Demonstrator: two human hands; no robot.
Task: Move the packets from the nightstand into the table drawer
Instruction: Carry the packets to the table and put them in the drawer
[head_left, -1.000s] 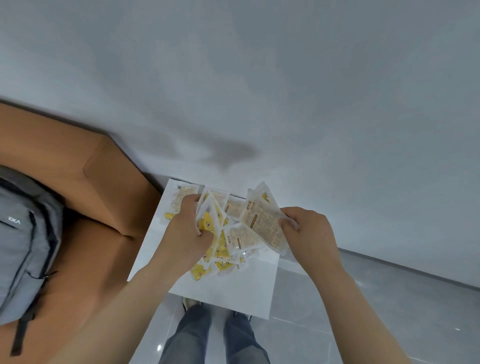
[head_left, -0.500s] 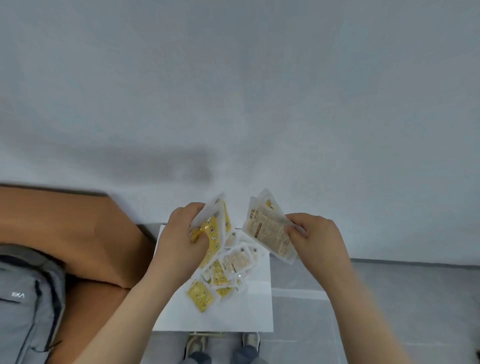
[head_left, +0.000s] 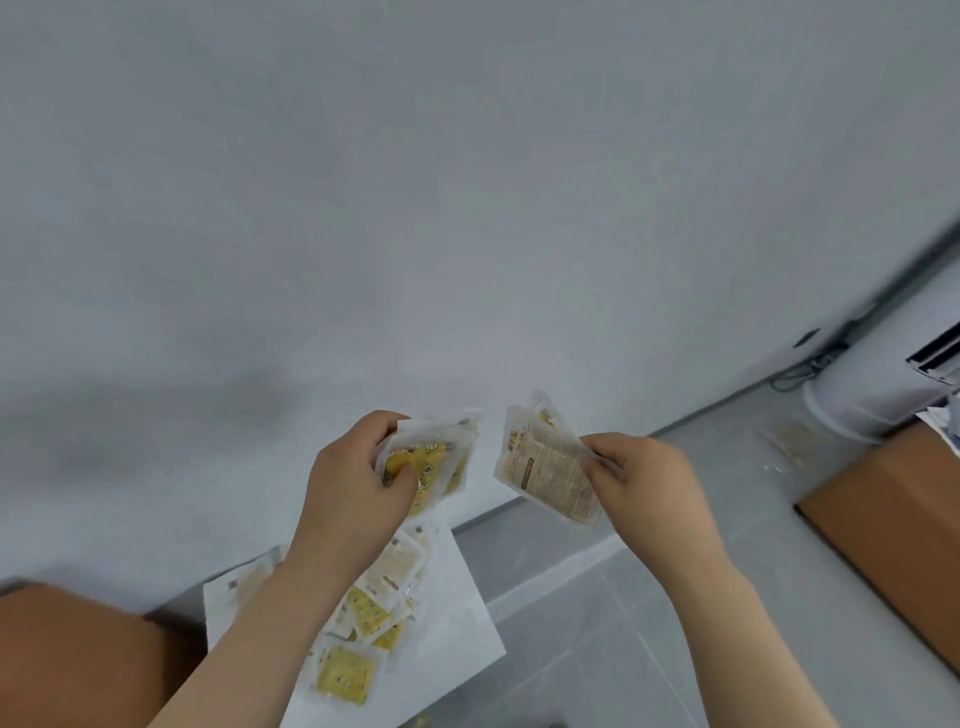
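Bare left hand (head_left: 353, 488), right hand (head_left: 649, 483), forearms

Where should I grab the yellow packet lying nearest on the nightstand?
Probably pinch the yellow packet by its free near edge, coming from above at the front: it lies flat on the nightstand, and other packets crowd its far edge.

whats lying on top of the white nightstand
A loose pile of yellow and white packets lies on the nightstand. The left forearm covers part of the pile.
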